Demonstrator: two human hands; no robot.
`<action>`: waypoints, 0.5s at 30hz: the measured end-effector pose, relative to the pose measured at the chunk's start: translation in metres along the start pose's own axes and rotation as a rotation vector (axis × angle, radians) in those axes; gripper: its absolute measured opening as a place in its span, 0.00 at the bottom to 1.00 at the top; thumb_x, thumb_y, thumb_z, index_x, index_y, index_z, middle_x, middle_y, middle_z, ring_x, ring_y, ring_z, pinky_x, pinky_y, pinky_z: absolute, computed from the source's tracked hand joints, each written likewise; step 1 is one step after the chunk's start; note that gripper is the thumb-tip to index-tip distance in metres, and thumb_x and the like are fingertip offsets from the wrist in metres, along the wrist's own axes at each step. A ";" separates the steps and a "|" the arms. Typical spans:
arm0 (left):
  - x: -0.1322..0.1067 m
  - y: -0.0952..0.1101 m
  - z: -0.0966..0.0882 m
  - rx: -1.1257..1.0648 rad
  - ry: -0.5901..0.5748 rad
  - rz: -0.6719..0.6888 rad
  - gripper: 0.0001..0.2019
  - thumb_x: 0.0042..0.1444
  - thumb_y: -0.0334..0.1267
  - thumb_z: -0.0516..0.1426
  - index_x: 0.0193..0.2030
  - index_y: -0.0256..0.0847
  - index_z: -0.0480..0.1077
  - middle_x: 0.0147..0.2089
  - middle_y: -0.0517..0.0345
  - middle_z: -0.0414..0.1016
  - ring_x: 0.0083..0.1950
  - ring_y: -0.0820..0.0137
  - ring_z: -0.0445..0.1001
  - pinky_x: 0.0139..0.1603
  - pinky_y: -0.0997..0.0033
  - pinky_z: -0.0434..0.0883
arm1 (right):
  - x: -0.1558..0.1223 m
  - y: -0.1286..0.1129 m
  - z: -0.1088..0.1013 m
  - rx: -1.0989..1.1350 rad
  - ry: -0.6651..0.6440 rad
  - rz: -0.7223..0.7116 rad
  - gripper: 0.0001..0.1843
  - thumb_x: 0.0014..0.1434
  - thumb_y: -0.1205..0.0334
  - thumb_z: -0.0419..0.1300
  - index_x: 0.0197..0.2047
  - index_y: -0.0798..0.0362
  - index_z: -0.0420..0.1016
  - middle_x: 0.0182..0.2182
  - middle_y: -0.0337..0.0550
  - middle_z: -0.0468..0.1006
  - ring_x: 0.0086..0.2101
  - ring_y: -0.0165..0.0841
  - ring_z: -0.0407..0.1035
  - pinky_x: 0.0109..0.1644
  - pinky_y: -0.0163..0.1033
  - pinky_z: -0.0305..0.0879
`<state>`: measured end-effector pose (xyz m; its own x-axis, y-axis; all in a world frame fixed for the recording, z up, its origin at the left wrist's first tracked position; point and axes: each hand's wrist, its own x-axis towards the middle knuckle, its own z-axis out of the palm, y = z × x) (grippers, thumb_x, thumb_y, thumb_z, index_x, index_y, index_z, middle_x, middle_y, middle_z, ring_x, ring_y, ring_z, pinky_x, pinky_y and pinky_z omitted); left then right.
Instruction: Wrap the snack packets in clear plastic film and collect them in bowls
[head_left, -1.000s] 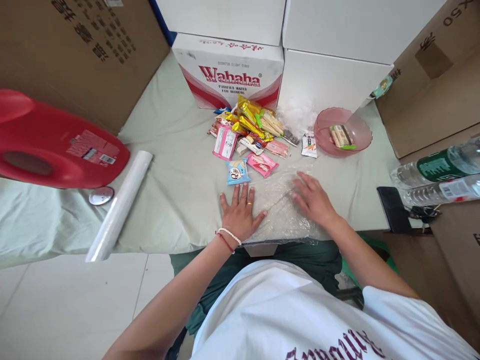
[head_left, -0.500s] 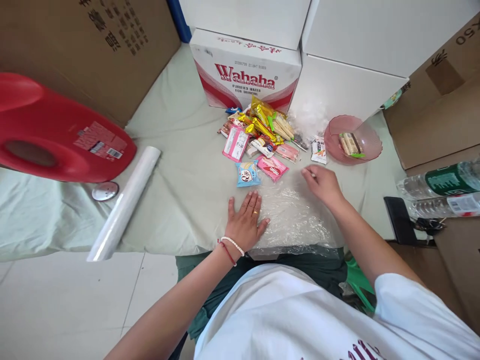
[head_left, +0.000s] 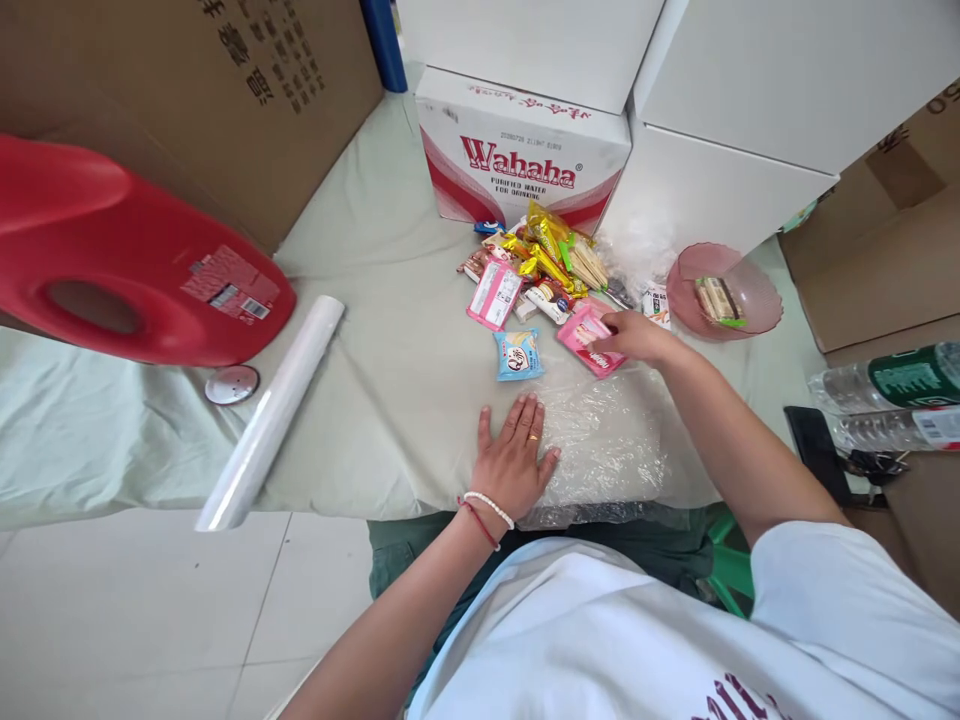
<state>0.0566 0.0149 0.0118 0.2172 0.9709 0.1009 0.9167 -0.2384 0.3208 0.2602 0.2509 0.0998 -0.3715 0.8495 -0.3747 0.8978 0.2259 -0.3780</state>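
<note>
My left hand (head_left: 513, 456) lies flat with its fingers spread, on the cloth at the left edge of a sheet of clear plastic film (head_left: 600, 440). My right hand (head_left: 639, 338) has its fingers closed on the right end of a pink snack packet (head_left: 587, 338). A small blue snack packet (head_left: 519, 355) lies just beyond my left fingertips. Behind these is a heap of mixed wrapped snacks (head_left: 551, 255), with yellow, pink and white wrappers. A pink see-through bowl (head_left: 765, 310) right of my right hand holds a wrapped snack (head_left: 718, 301).
A white roll of film (head_left: 274, 410) lies at the left, beside a round lid (head_left: 232, 385) and a large red jug (head_left: 142, 270). A Wahaha box (head_left: 525, 150) stands at the back. Plastic bottles (head_left: 892, 383) and a black phone (head_left: 816, 450) are at the right.
My right hand has reached forward and left and taken hold of the pink snack packet, which has shifted a little right. My left hand stays flat. The view has swung slightly left.
</note>
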 end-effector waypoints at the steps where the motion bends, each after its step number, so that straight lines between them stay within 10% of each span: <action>1: 0.000 0.000 0.000 -0.006 0.001 0.002 0.33 0.73 0.52 0.43 0.78 0.37 0.52 0.79 0.43 0.51 0.81 0.57 0.50 0.80 0.35 0.34 | -0.007 -0.002 -0.010 0.030 0.022 -0.076 0.16 0.58 0.48 0.65 0.39 0.52 0.74 0.32 0.42 0.77 0.34 0.37 0.69 0.35 0.38 0.62; 5: 0.001 -0.001 0.000 -0.027 0.005 0.008 0.33 0.73 0.52 0.44 0.78 0.36 0.52 0.79 0.43 0.51 0.81 0.56 0.50 0.80 0.35 0.33 | -0.015 -0.053 -0.036 -0.070 0.094 -0.438 0.15 0.61 0.52 0.63 0.46 0.52 0.70 0.39 0.43 0.77 0.37 0.38 0.69 0.41 0.39 0.63; 10: 0.000 -0.001 0.000 -0.032 0.014 0.007 0.33 0.72 0.52 0.45 0.78 0.37 0.52 0.79 0.42 0.53 0.80 0.54 0.51 0.79 0.34 0.36 | 0.046 -0.139 -0.014 -0.471 0.142 -0.865 0.16 0.65 0.58 0.60 0.53 0.56 0.69 0.50 0.54 0.76 0.52 0.49 0.68 0.57 0.52 0.62; 15: 0.000 -0.001 0.000 -0.035 0.002 -0.003 0.33 0.73 0.53 0.43 0.78 0.37 0.52 0.79 0.43 0.52 0.81 0.57 0.51 0.80 0.36 0.36 | 0.129 -0.144 0.013 -0.748 0.087 -1.027 0.21 0.63 0.58 0.62 0.58 0.52 0.72 0.57 0.48 0.74 0.63 0.51 0.60 0.68 0.65 0.51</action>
<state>0.0555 0.0147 0.0118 0.2143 0.9715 0.1016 0.9049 -0.2366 0.3537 0.0799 0.3220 0.0944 -0.9810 0.1467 -0.1273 0.1319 0.9842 0.1182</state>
